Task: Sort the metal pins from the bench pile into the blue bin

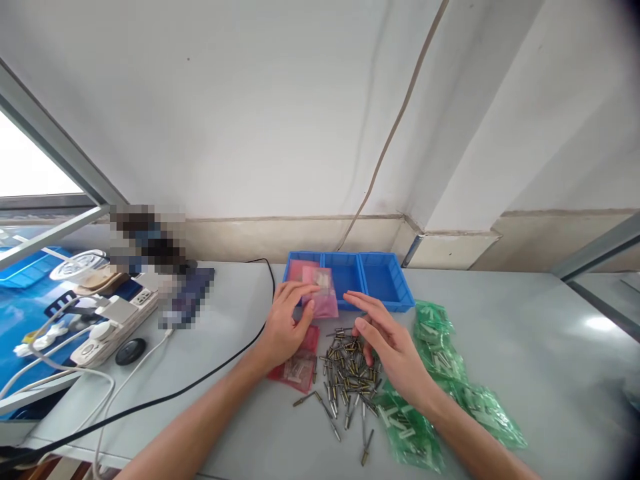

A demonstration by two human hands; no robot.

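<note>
My left hand (286,328) is at the front of the blue divided tray (389,307), fingers stretched out and thumb apart. Its fingertips overlap the left edge of a pink plastic bag (326,305) with small pale parts, which leans over the tray's front rim; contact is hard to judge. Below that hand lies another red-pink bag (299,373), partly covered. Over the right side of a loose pile of metal blind rivets (345,373) hovers my right hand (395,347), its fingers apart with nothing visible in them. Part of the pile is hidden under it.
Green plastic bags of small parts (440,357) lie to the right, partly under my right forearm. A black cable (200,383) crosses the table at left. Beyond it are a power strip (120,327), white cords and a black round object (131,351). The wall (280,133) rises behind.
</note>
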